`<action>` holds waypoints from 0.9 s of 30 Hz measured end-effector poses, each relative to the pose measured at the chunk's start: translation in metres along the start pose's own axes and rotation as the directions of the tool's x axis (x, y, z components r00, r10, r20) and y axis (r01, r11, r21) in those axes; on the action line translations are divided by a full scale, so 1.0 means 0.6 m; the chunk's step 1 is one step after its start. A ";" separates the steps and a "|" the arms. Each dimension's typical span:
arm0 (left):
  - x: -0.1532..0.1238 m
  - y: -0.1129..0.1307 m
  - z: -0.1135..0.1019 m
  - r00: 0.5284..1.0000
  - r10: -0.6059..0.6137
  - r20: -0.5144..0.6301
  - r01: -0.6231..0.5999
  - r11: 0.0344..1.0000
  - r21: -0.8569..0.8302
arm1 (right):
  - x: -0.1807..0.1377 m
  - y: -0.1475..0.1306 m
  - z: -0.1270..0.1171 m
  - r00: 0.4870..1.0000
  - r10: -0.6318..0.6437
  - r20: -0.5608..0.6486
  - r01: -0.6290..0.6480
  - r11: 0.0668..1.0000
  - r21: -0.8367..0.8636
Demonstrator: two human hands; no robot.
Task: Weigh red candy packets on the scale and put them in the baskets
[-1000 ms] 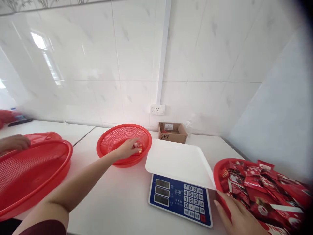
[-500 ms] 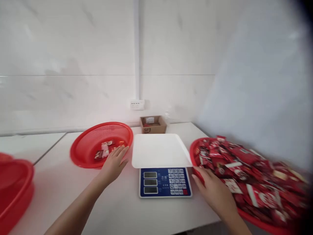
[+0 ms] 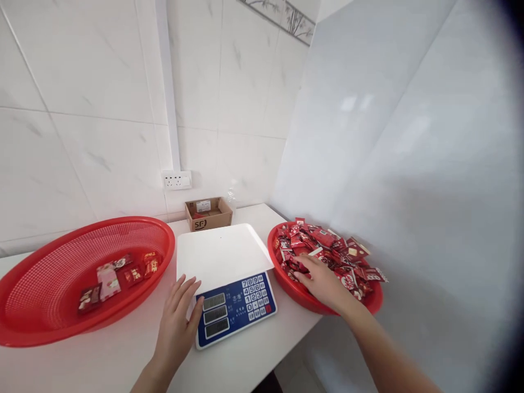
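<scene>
My left hand [image 3: 177,322] lies flat and open on the white table, its fingertips touching the left front corner of the electronic scale [image 3: 235,305]. The scale has a bare white pan [image 3: 221,254] and a blue keypad face. My right hand [image 3: 321,281] reaches into the red basket [image 3: 301,292] on the right, fingers spread over the heap of red candy packets [image 3: 327,248]. I cannot tell whether it grips any. Left of the scale, a wide red mesh basket [image 3: 49,327] holds several packets [image 3: 118,273].
A small open cardboard box [image 3: 208,213] stands against the tiled wall behind the scale, beside a clear plastic bottle [image 3: 231,197]. A wall socket [image 3: 177,179] sits above it. A white panel wall closes the right side; the table edge runs just past the right basket.
My left hand left the left basket, where packets now lie, and came to rest by the scale. My right hand moved from the basket rim onto the packets. The view swung right.
</scene>
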State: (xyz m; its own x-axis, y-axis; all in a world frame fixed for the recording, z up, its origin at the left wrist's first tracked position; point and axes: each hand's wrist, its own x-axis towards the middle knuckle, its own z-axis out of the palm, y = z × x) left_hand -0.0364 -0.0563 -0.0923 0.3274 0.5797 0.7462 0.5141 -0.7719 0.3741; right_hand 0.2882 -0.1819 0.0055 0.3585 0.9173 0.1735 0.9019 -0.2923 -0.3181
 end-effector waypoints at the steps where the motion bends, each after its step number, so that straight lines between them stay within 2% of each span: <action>1: -0.002 -0.003 0.000 1.000 -0.005 -0.011 0.005 1.000 -0.007 | 0.005 0.009 -0.007 1.000 0.020 0.006 -0.019 0.998 -0.068; 4: -0.003 -0.010 -0.001 0.999 -0.017 -0.038 0.016 0.999 -0.029 | 0.018 0.032 -0.022 0.991 0.115 0.071 -0.095 0.968 -0.234; 6: -0.002 -0.012 -0.001 0.999 -0.025 -0.044 0.023 0.999 -0.038 | 0.022 0.040 -0.026 0.979 0.157 0.126 -0.118 0.955 -0.272; 10: -0.001 -0.012 -0.002 0.999 -0.026 -0.038 0.025 0.999 -0.037 | 0.024 0.040 -0.013 0.968 0.090 0.234 -0.017 0.956 -0.293; 15: -0.001 -0.011 -0.005 0.998 -0.023 -0.060 0.020 0.999 -0.050 | 0.050 0.041 0.001 0.982 0.072 0.175 -0.014 0.949 -0.315; 22: 0.004 -0.010 -0.014 0.993 -0.049 -0.106 0.041 0.997 -0.069 | 0.113 0.040 -0.023 0.997 0.075 0.022 -0.067 0.964 -0.256; 24: 0.005 -0.009 -0.015 0.993 -0.038 -0.111 0.032 0.998 -0.055 | 0.121 0.037 -0.018 0.996 0.081 0.040 -0.069 0.969 -0.235; 27: 0.006 -0.008 -0.016 0.991 -0.003 -0.133 -0.001 0.999 -0.034 | 0.125 0.033 0.007 0.985 0.097 0.139 -0.066 0.975 -0.214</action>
State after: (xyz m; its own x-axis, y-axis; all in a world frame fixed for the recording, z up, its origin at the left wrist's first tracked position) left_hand -0.0451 -0.0531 -0.0862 0.2175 0.5426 0.8114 0.4863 -0.7810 0.3919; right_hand 0.3320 -0.1180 0.0082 0.4073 0.9132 0.0103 0.9070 -0.4032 -0.1216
